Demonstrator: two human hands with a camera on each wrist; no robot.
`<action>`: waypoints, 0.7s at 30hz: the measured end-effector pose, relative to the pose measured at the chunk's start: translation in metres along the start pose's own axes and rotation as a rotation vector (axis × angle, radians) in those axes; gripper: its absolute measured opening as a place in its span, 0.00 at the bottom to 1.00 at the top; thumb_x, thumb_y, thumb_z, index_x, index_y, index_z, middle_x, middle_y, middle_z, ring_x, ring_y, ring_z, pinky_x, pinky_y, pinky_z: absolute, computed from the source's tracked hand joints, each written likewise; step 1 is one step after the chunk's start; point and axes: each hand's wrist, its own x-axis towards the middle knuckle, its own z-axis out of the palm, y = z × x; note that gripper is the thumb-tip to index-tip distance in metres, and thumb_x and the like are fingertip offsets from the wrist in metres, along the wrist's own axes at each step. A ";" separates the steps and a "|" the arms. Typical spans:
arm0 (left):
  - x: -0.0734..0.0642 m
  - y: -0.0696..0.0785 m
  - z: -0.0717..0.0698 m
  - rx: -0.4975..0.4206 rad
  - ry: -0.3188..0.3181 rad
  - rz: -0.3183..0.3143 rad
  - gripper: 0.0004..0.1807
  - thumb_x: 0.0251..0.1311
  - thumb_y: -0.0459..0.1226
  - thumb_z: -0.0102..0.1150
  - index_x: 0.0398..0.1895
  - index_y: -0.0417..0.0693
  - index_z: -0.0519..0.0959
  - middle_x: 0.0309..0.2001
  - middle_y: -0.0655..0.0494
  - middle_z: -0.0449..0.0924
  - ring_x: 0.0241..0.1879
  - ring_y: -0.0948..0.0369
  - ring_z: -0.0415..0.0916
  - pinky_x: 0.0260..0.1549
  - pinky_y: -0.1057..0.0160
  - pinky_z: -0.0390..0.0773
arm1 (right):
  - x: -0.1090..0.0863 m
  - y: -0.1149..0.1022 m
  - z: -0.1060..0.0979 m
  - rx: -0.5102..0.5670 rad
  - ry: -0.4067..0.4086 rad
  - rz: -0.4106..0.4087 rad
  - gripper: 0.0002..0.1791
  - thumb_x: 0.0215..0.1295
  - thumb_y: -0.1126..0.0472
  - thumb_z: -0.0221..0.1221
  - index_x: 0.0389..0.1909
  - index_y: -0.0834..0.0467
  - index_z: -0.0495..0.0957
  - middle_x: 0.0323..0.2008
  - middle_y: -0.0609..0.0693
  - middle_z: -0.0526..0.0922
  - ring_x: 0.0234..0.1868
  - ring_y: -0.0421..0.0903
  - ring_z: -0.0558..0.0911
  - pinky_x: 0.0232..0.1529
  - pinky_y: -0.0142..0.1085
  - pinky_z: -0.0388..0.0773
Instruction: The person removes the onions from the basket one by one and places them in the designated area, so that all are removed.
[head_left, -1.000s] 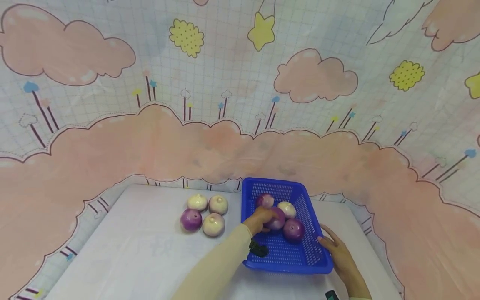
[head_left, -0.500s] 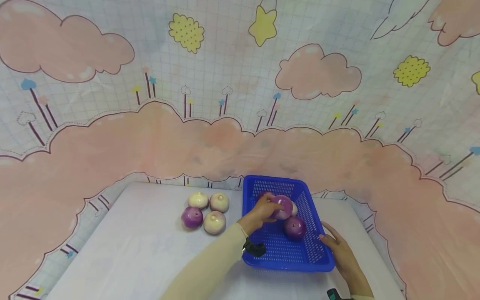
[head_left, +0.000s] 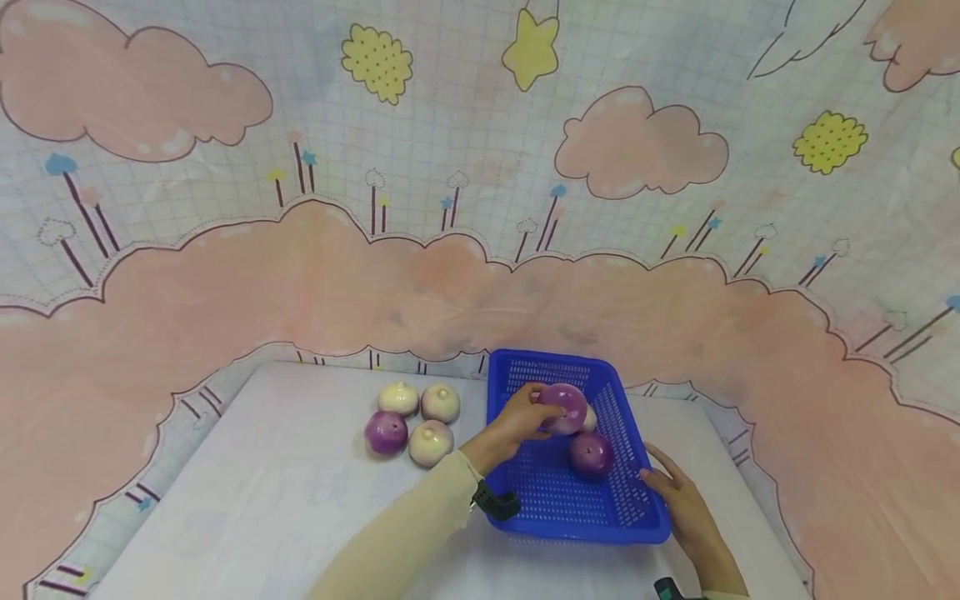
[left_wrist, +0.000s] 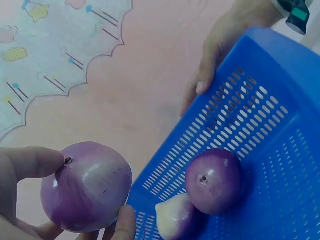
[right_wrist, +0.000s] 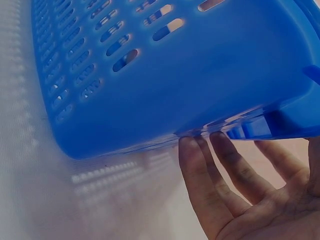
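My left hand (head_left: 517,423) grips a purple onion (head_left: 566,405) over the blue plastic basket (head_left: 570,533). In the left wrist view the thumb presses near the root end of this onion (left_wrist: 87,187), and fingertips support its lower side. Inside the basket lie another purple onion (head_left: 591,456) and a whitish onion (left_wrist: 175,217), partly covered by the held one in the head view. My right hand (head_left: 682,504) holds the basket's right side, thumb at the rim. Its fingertips (right_wrist: 190,145) touch the outer wall in the right wrist view.
Left of the basket, several onions sit grouped on the white table (head_left: 255,483): a purple onion (head_left: 386,433) and pale ones, such as the front pale onion (head_left: 431,442). A cartoon-printed cloth (head_left: 420,308) rises behind the table.
My left hand has lifted the purple onion from among the others and shifted it slightly right and up. The right hand stays at the basket's side.
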 end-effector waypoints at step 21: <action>-0.025 0.003 -0.021 0.076 0.019 0.169 0.30 0.57 0.35 0.66 0.63 0.44 0.67 0.58 0.41 0.71 0.54 0.50 0.78 0.47 0.58 0.84 | 0.001 0.002 -0.001 -0.009 -0.002 0.000 0.38 0.70 0.44 0.56 0.77 0.41 0.51 0.73 0.65 0.61 0.67 0.59 0.73 0.60 0.49 0.78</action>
